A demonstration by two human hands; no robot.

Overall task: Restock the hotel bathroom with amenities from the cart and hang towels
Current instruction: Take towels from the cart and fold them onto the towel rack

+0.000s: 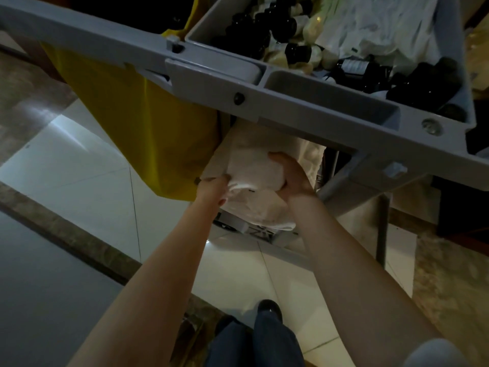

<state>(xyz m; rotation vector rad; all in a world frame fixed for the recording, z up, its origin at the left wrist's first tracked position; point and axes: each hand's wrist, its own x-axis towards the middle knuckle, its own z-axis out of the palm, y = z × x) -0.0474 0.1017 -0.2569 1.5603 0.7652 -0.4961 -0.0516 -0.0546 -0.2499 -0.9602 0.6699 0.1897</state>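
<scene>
A folded white towel [254, 168] sits on a stack of white towels [264, 207] on the cart's lower shelf, under the grey top tray. My left hand [213, 190] grips the towel's left edge. My right hand [291, 176] curls round its right side, fingers over the top. Both arms reach down and forward from the bottom of the view. The grey cart [304, 102] spans the upper frame. Its top tray holds several small dark bottles [285, 27] and white packets [370, 25].
A yellow laundry bag [137, 120] hangs from the cart's left end, close to my left hand. The cart's grey leg [382, 229] stands to the right. Below are pale glossy floor tiles [79, 168], a brown stone threshold, and my dark shoe [270, 307].
</scene>
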